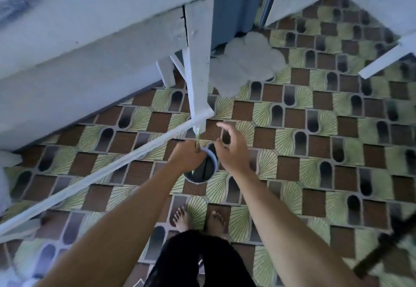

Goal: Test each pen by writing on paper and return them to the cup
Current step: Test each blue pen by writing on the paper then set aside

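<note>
The cup is held in the air above the floor, with the left hand wrapped round its left side. One pen stands up past the rim on that side; whether those fingers also pinch it I cannot tell. The right hand hovers just right of the cup, fingers spread and holding nothing.

To do this step well, I judge: keep the cup level, bring the right thumb and forefinger to the pen's upper end, and draw it straight up. No paper is in view.

The cup is round with a pale blue rim and a dark inside. The pen is thin, green and white. Beyond the cup is a matte white painted table leg. The floor is glossy with a brown and green fan pattern.
</note>
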Tool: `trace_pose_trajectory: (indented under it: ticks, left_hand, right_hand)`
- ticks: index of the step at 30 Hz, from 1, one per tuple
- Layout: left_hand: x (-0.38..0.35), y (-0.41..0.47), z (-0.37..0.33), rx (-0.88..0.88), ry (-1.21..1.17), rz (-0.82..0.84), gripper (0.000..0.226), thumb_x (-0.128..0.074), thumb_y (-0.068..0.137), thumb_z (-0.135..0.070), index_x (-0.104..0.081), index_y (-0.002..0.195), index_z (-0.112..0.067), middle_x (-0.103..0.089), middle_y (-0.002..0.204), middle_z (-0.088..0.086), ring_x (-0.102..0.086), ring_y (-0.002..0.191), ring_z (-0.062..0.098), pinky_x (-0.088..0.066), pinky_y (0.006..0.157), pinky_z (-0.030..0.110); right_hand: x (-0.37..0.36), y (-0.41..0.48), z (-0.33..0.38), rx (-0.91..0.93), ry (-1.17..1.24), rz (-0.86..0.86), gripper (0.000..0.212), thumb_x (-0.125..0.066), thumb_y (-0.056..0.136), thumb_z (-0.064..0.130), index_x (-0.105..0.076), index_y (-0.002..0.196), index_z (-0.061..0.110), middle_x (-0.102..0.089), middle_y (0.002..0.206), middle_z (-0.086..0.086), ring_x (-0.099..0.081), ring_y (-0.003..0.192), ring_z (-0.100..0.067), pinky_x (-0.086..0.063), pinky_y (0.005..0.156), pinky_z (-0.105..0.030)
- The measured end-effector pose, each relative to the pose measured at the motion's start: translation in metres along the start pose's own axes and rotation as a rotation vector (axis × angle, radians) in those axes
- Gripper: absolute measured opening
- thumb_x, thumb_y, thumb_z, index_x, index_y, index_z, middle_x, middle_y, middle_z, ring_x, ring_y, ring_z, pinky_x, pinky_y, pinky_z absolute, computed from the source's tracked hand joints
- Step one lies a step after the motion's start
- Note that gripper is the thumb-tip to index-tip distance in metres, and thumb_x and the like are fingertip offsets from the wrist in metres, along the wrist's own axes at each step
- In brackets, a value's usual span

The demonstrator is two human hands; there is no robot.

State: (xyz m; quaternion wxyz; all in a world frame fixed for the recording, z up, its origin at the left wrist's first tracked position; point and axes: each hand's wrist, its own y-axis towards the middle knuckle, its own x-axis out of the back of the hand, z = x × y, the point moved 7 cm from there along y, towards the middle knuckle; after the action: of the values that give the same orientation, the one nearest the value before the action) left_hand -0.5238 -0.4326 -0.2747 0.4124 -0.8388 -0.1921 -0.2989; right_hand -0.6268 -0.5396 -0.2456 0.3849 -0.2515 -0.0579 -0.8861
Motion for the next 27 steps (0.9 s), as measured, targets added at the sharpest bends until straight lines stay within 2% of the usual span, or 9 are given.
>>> trace_pose_trajectory:
  ticks: [3, 5, 7, 9, 13, 16, 20, 24, 27]
  left_hand:
    - [-0.049, 0.039, 0.031, 0.051, 0.052, 0.085, 0.020, -0.059, 0.092, -0.023, -0.054, 0.077, -0.009, -0.056, 0.071, 0.005, -0.065, 0.077, 0.030, -0.046, 0.056, 0.029]
    - [-0.082, 0.070, 0.059, 0.085, 0.087, 0.115, 0.018, -0.059, 0.091, -0.024, -0.058, 0.091, -0.006, -0.060, 0.079, 0.008, -0.067, 0.082, 0.030, -0.049, 0.061, 0.029]
    - [-0.116, 0.101, 0.087, 0.090, 0.134, 0.135, 0.021, -0.057, 0.092, -0.024, -0.061, 0.096, -0.004, -0.059, 0.076, 0.006, -0.064, 0.077, 0.026, -0.047, 0.058, 0.025]
    - [-0.150, 0.130, 0.113, 0.084, 0.172, 0.168, 0.022, -0.052, 0.097, -0.020, -0.063, 0.092, -0.001, -0.052, 0.067, 0.000, -0.057, 0.068, 0.018, -0.040, 0.053, 0.021]
    - [-0.205, 0.183, 0.156, 0.088, 0.201, 0.181, 0.023, -0.051, 0.101, -0.025, -0.062, 0.089, -0.008, -0.056, 0.072, -0.001, -0.055, 0.065, 0.011, -0.037, 0.053, 0.018]
    - [-0.231, 0.213, 0.174, 0.065, 0.245, 0.162, 0.035, -0.047, 0.104, -0.035, -0.064, 0.094, -0.007, -0.058, 0.071, -0.002, -0.054, 0.061, 0.009, -0.038, 0.051, 0.018]
    - [-0.240, 0.230, 0.189, 0.071, 0.331, 0.075, 0.037, -0.050, 0.100, -0.044, -0.054, 0.117, -0.011, -0.063, 0.105, 0.006, -0.063, 0.090, 0.024, -0.057, 0.079, 0.040]
    - [-0.231, 0.226, 0.187, 0.045, 0.309, -0.017, 0.040, -0.053, 0.097, -0.043, -0.050, 0.128, -0.017, -0.050, 0.132, 0.008, -0.051, 0.121, 0.030, -0.048, 0.094, 0.047]
    - [-0.213, 0.217, 0.178, 0.021, 0.265, -0.058, 0.043, -0.055, 0.096, -0.041, -0.050, 0.131, -0.017, -0.048, 0.139, 0.009, -0.044, 0.129, 0.031, -0.045, 0.098, 0.047]
  right_hand:
    - [-0.023, 0.010, -0.058, -0.035, -0.009, -0.002, 0.048, -0.051, 0.085, 0.022, -0.059, 0.131, 0.011, -0.062, 0.127, 0.003, -0.045, 0.115, 0.004, -0.027, 0.098, -0.003]
    - [-0.046, 0.021, -0.099, -0.033, -0.017, 0.011, 0.046, -0.053, 0.086, 0.018, -0.059, 0.131, 0.011, -0.061, 0.126, 0.004, -0.041, 0.113, 0.010, -0.021, 0.096, 0.004]
    - [-0.071, 0.031, -0.142, -0.032, -0.031, 0.028, 0.044, -0.056, 0.088, 0.011, -0.058, 0.132, 0.011, -0.061, 0.129, 0.001, -0.040, 0.114, 0.010, -0.020, 0.096, 0.005]
    - [-0.095, 0.038, -0.182, -0.034, -0.049, 0.031, 0.042, -0.057, 0.089, 0.007, -0.058, 0.131, 0.011, -0.062, 0.129, 0.000, -0.041, 0.114, 0.008, -0.021, 0.097, 0.003]
    - [-0.144, 0.048, -0.251, -0.060, -0.053, 0.044, 0.042, -0.056, 0.088, 0.012, -0.058, 0.129, 0.010, -0.063, 0.125, -0.002, -0.048, 0.114, -0.001, -0.031, 0.100, -0.014]
    - [-0.174, 0.054, -0.288, -0.075, -0.052, 0.047, 0.044, -0.053, 0.086, 0.016, -0.058, 0.129, 0.011, -0.064, 0.125, 0.000, -0.050, 0.115, -0.002, -0.029, 0.099, -0.008]
    - [-0.194, 0.057, -0.310, -0.083, -0.043, 0.025, 0.042, -0.055, 0.086, 0.014, -0.060, 0.127, 0.008, -0.065, 0.122, -0.003, -0.049, 0.111, -0.001, -0.029, 0.095, -0.001]
    - [-0.198, 0.056, -0.301, -0.067, -0.024, -0.002, 0.043, -0.053, 0.082, 0.015, -0.063, 0.123, 0.006, -0.067, 0.116, -0.004, -0.052, 0.106, -0.003, -0.031, 0.095, -0.003]
    - [-0.194, 0.053, -0.283, -0.075, -0.026, 0.007, 0.046, -0.052, 0.083, 0.016, -0.061, 0.126, 0.006, -0.066, 0.121, -0.004, -0.055, 0.114, -0.010, -0.036, 0.101, -0.016]
